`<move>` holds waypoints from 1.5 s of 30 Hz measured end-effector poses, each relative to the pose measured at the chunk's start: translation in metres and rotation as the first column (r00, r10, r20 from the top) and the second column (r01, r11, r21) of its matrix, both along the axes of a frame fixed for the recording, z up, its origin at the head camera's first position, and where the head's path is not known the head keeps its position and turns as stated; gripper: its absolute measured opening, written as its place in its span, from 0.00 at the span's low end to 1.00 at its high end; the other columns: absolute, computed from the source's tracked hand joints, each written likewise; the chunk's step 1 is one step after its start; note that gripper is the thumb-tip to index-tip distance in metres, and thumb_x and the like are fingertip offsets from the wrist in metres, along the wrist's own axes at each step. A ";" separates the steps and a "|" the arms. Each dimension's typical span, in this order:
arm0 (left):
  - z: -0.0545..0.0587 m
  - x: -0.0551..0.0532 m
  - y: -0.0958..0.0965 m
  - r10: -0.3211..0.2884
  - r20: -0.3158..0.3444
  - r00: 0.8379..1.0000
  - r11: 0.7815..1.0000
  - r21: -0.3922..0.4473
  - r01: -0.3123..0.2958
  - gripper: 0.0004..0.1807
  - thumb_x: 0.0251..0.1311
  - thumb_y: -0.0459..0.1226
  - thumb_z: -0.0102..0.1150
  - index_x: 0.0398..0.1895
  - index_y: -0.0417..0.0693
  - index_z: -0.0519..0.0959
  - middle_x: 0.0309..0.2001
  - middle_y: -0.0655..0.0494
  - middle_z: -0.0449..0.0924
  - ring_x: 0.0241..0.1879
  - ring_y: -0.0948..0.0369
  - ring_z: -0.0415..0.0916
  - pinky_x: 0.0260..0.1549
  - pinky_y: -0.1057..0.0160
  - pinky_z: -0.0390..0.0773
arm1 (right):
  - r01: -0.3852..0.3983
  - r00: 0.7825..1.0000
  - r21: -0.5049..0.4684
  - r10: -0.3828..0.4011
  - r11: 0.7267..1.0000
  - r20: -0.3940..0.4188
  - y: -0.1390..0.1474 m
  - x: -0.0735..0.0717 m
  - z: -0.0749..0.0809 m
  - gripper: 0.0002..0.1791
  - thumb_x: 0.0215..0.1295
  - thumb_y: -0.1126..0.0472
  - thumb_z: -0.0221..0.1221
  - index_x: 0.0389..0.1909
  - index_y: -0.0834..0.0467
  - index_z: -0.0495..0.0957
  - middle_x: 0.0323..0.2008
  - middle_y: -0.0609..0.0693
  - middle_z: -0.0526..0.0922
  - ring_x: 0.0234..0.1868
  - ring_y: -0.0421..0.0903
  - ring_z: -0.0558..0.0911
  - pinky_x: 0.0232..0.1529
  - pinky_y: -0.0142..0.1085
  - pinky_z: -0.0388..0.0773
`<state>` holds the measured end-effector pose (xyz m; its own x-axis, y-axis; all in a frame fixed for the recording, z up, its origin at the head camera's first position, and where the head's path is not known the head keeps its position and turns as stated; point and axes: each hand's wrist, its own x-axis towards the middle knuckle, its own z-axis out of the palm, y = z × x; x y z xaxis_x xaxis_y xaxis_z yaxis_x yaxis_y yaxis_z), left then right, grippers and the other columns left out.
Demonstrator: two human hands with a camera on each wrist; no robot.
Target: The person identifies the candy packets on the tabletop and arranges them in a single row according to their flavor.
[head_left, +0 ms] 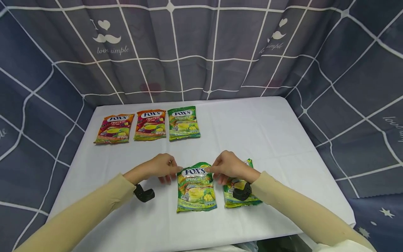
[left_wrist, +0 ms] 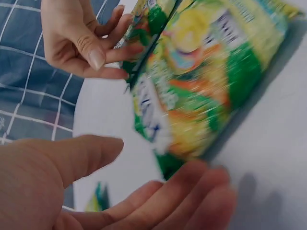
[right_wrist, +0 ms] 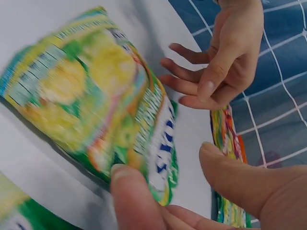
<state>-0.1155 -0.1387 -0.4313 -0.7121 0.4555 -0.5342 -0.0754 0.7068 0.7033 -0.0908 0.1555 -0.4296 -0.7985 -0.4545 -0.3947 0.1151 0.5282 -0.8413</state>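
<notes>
A green and yellow FOX'S Spring Tea candy bag lies face up near the table's front. At its upper left corner is the left hand, whose fingers touch the bag's edge; the left wrist view shows the thumb apart from them. Across the bag, the right hand is at the upper right corner. In the right wrist view, a fingertip meets the bag's edge while the thumb stands away. Under the right wrist lies another green candy bag, partly hidden.
Two red and orange FOX'S Fruits bags and a green FOX'S bag form a row at the back left. They lie on a white-covered table. Dark grid-patterned curtains surround its back and sides.
</notes>
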 end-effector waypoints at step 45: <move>-0.014 0.034 0.005 -0.086 0.134 0.987 0.978 0.200 0.058 0.21 0.67 0.44 0.63 0.26 0.33 0.79 0.24 0.41 0.84 0.22 0.45 0.84 0.23 0.50 0.83 | -0.031 0.999 -0.043 0.032 0.999 0.013 -0.008 0.029 -0.012 0.17 0.65 0.61 0.66 0.22 0.69 0.80 0.15 0.62 0.82 0.16 0.60 0.83 0.21 0.52 0.81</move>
